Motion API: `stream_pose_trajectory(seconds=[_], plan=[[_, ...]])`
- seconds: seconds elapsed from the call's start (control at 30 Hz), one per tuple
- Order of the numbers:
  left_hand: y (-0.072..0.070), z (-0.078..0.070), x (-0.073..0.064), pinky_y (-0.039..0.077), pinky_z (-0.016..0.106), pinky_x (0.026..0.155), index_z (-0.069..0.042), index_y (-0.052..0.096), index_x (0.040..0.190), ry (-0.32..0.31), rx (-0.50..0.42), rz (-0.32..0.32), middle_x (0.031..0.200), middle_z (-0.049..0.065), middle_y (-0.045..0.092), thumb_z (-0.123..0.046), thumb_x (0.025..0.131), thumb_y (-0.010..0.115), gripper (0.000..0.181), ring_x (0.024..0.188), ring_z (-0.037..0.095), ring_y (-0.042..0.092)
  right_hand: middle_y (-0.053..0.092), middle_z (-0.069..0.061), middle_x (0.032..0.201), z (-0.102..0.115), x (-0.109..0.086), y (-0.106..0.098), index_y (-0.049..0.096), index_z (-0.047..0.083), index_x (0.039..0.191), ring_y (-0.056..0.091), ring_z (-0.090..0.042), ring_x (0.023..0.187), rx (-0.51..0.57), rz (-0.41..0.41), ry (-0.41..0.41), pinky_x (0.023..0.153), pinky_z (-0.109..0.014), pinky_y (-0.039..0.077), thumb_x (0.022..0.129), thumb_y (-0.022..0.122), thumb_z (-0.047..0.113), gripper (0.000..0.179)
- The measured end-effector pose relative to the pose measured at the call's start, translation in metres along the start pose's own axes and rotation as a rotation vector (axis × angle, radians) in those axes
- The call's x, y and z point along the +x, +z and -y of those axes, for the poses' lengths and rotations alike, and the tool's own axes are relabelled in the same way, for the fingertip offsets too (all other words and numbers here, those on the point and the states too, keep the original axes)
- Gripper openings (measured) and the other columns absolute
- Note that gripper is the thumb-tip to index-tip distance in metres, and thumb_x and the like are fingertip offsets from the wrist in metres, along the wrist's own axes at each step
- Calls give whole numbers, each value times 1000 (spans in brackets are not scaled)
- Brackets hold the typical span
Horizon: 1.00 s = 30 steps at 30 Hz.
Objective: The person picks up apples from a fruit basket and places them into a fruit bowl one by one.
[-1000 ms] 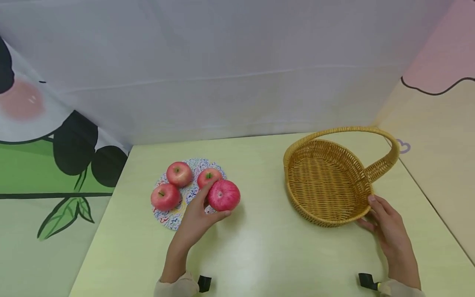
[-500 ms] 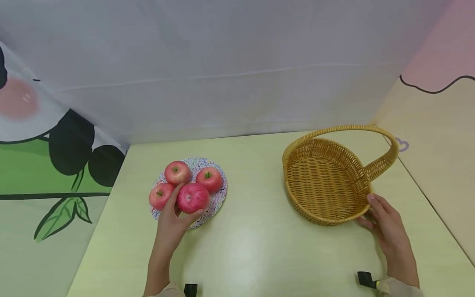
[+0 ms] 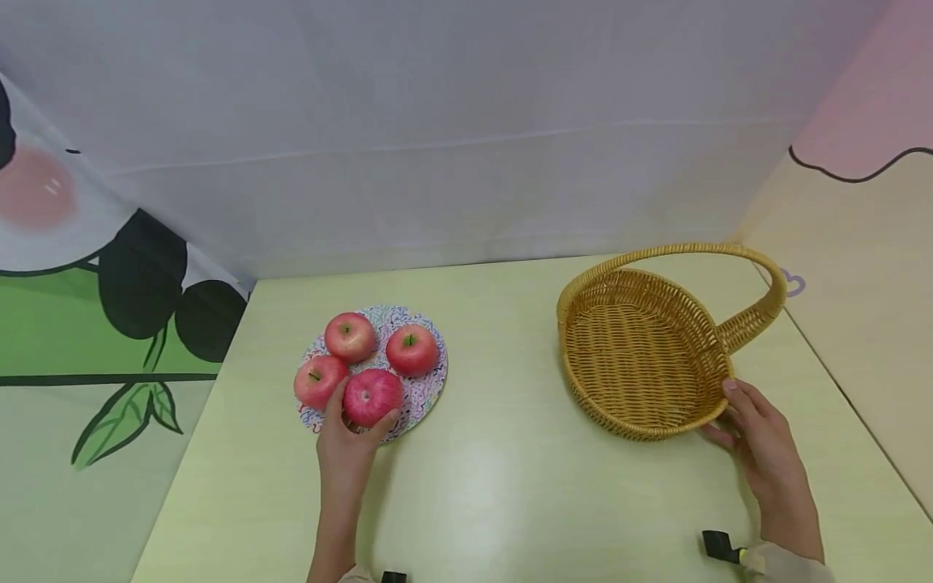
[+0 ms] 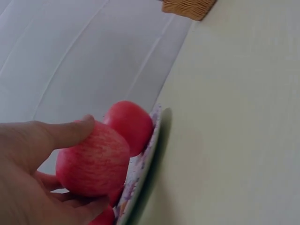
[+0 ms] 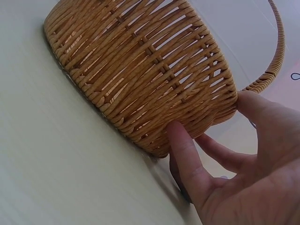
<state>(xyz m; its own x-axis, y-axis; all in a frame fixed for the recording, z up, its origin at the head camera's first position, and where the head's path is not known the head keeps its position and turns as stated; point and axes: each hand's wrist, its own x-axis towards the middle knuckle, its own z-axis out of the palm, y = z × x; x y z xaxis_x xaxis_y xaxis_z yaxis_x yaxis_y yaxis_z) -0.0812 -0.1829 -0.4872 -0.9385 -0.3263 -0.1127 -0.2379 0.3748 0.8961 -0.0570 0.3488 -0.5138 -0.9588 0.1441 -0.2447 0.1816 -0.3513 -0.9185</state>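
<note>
My left hand (image 3: 350,453) holds a red apple (image 3: 372,397) between thumb and fingers, over the near part of a round patterned plate (image 3: 430,397). In the left wrist view that apple (image 4: 96,161) is gripped from the side; whether it touches the plate is hard to tell. Three more red apples, one at the back left (image 3: 350,337), one at the left (image 3: 321,381) and one at the right (image 3: 411,350), sit on the plate. My right hand (image 3: 765,453) holds the near right edge of a wicker basket (image 3: 634,364), fingers at its rim and outer wall (image 5: 154,79).
The basket has a tall arched handle (image 3: 692,249) and nothing in it. Plate and basket stand on a pale table (image 3: 496,470), with bare tabletop between them. A white cloth backdrop (image 3: 466,194) rises behind, and a printed wall (image 3: 860,283) flanks the right side.
My left hand has carried the apple leftward from beyond the plate's right edge, then lowered it toward the plate's near part. The right hand and basket have stayed in place.
</note>
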Motion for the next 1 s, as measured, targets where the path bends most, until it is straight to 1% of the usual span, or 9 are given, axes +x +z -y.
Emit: stream_pose_trajectory(seconds=[0.17, 0.33, 0.57, 0.73, 1.0], plan=[[9, 7, -1, 47, 62, 113, -13, 28, 165, 11, 22, -63, 165, 15, 39, -22, 88, 85, 97, 151, 39, 37, 74, 12, 112, 1, -1, 1, 70, 25, 122, 74, -5, 97, 2, 8, -5, 74, -26, 64, 110, 52, 20, 22], [14, 10, 0, 45, 62, 115, -12, 26, 165, 3, 21, -89, 166, 15, 38, -24, 89, 85, 97, 152, 39, 37, 74, 12, 111, 1, 0, 2, 70, 26, 122, 74, -4, 98, 3, 10, -4, 74, -26, 64, 110, 52, 21, 22], [16, 6, 1, 42, 63, 117, -9, 22, 166, 3, 40, -69, 166, 18, 35, -20, 90, 83, 98, 153, 40, 34, 73, 11, 113, 0, -1, 1, 70, 23, 123, 73, -5, 99, 10, 13, -9, 75, -26, 65, 110, 51, 20, 23], [17, 6, 3, 41, 63, 118, -8, 21, 165, 8, 44, -64, 165, 19, 34, -21, 90, 83, 99, 153, 41, 34, 74, 12, 112, 1, -2, 2, 70, 24, 122, 74, -5, 98, 3, 9, -12, 74, -26, 65, 110, 52, 20, 22], [18, 3, 3, 43, 62, 117, -10, 18, 166, -16, 47, -47, 167, 18, 32, -20, 89, 84, 102, 154, 40, 31, 75, 12, 109, 1, -2, 3, 71, 25, 120, 74, -5, 96, 6, -6, -6, 74, -26, 64, 110, 53, 21, 21]])
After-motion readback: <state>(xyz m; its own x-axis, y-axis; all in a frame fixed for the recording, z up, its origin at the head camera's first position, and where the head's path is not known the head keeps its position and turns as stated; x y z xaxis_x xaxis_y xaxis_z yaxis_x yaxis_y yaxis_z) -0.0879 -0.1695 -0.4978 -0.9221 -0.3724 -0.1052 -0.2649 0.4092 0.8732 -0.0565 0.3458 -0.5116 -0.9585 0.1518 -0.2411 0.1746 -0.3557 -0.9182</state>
